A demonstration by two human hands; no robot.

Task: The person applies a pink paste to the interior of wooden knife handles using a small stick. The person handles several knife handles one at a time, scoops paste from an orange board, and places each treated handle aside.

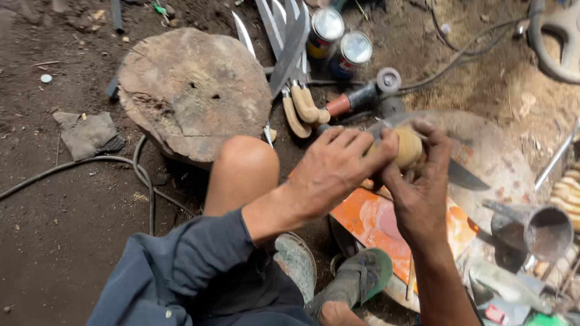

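Left hand [335, 172] and right hand [420, 187] both closed around a wooden knife handle [409, 147], dark blade [468, 177] jutting beyond the right hand, round wood block [193, 90] left of them.

The left hand [335, 169] and right hand [420, 181] met, fingers curled closed, fingertips touching, forearms converging.

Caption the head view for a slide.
Both hands, left hand and right hand, grip a wooden-handled knife beside a round wooden block.
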